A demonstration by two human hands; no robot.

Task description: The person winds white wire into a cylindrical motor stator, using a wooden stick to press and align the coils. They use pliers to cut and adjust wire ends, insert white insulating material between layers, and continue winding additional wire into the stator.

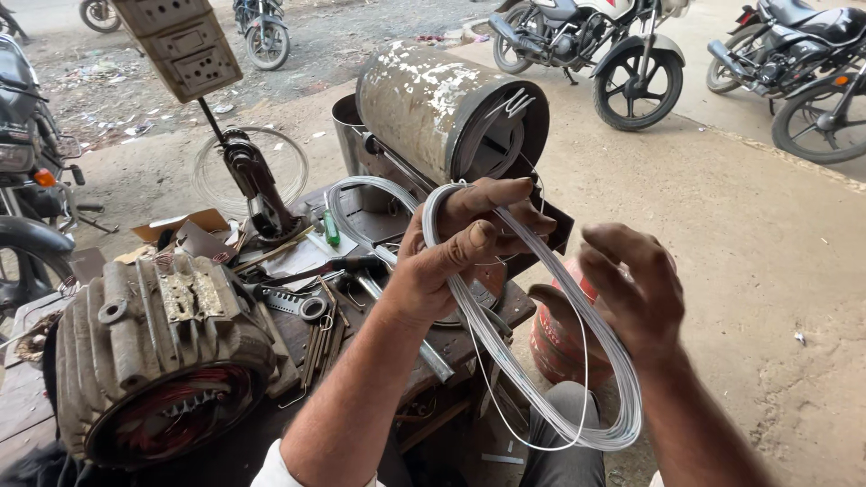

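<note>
A wire coil (pixel 541 361) is held in front of the surface's (pixel 451 338) right edge, its upper end clamped in the left hand (pixel 460 252), thumb pressed over the strands. The right hand (pixel 631 289) is set inside the loop, fingers curled but closed on nothing. Risk noted: strands could spring loose and tangle if the thumb's pressure is eased. Both forearms are raised, palms turned inward
</note>
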